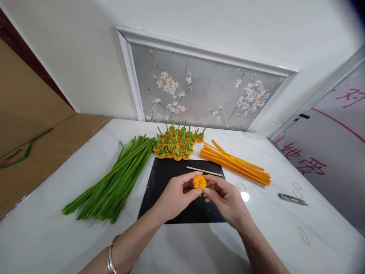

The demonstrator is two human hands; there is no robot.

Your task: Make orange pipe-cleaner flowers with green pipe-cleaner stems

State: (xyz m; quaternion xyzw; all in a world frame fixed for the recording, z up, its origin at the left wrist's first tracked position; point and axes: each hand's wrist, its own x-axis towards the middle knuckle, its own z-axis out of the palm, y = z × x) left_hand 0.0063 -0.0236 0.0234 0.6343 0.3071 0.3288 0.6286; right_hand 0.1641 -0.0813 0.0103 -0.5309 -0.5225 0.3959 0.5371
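Between the fingertips of both hands is a small round orange pipe-cleaner flower (199,182), its ruffled face turned up toward me. My left hand (178,194) pinches it from the left, and my right hand (224,196) pinches it from the right. The underside of the flower is hidden. Both hands are over a black mat (155,190). A thin pale wooden stick (203,171) lies across the mat just beyond my fingers. Behind the mat stand several finished orange pieces with green stems (177,146), stems pointing up.
A bundle of green pipe cleaners (114,182) lies at left, and orange pipe cleaners (235,163) at right. Thread snips (292,198) and several rubber bands (302,236) are on the white table (182,247). A wall with a framed floral panel (205,91) rises behind.
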